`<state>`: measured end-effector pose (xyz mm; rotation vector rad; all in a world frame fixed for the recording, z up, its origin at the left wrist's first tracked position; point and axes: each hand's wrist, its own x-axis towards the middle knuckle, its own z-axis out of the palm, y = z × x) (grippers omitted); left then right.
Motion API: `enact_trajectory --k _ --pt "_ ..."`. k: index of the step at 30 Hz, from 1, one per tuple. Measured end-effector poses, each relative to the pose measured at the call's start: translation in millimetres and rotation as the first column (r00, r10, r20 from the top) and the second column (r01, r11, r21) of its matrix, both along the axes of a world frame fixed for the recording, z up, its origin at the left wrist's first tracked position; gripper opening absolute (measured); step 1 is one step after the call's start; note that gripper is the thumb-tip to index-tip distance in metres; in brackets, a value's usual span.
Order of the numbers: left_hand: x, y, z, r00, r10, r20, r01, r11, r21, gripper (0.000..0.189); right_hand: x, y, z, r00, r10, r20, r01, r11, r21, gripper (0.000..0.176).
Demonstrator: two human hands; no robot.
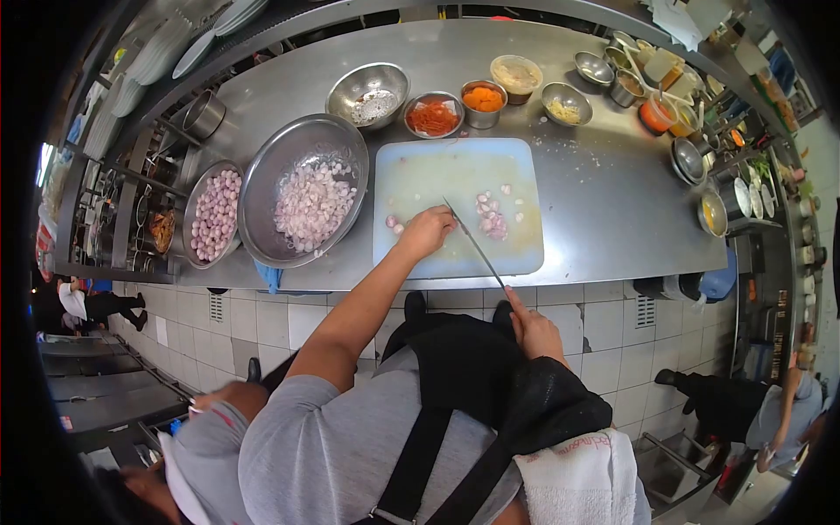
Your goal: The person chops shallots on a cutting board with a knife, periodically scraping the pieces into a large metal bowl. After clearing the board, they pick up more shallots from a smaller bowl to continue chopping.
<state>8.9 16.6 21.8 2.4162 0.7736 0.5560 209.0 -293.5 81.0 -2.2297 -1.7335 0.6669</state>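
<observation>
My right hand [535,332] grips the handle of a long kitchen knife [477,243]. The blade slants up and left over the white cutting board [411,166]. Beside the knife tip, my left hand [427,231] rests on the board with its fingers bunched together; whatever they hold is hidden. Right of the blade lies a small heap of peeled shallots [492,219], some of them cut. Two or so more shallots [393,224] sit at the board's left edge. A large metal bowl [254,206] of sliced shallots stands to the left, next to a smaller bowl [190,229] of whole ones.
Behind the board are a steel bowl [339,92], a bowl of red strips [432,115], an orange-filled cup [484,98] and a bowl of yellow bits [565,105]. Several sauce containers crowd the right end. Other people are at the lower left, far left and right.
</observation>
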Motion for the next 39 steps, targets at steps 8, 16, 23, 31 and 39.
enact_trajectory --k 8,16,23,31,39 --pt "-3 2 -3 0.998 -0.049 0.028 0.046 0.995 0.091 0.009 3 13 0 1.0 0.015 -0.004 -0.015 0.999 -0.032 0.065" --pt "-5 -3 -13 1.0 -0.003 -0.013 0.005 0.99 0.141 0.008 4 12 13 0.999 0.011 -0.038 -0.013 0.998 -0.059 0.065" --pt "-8 -12 -11 0.998 0.059 -0.018 -0.056 0.989 0.136 0.013 3 11 3 0.999 0.031 -0.024 -0.033 0.995 -0.099 0.064" --pt "-8 -11 -14 0.997 0.042 -0.064 -0.031 0.986 0.165 0.014 2 10 -5 0.995 0.035 -0.097 -0.032 0.999 0.026 0.064" --pt "-8 -14 -17 0.999 0.049 -0.008 -0.046 0.981 0.189 0.016 8 8 1 0.993 0.045 -0.113 -0.039 0.998 0.049 0.065"
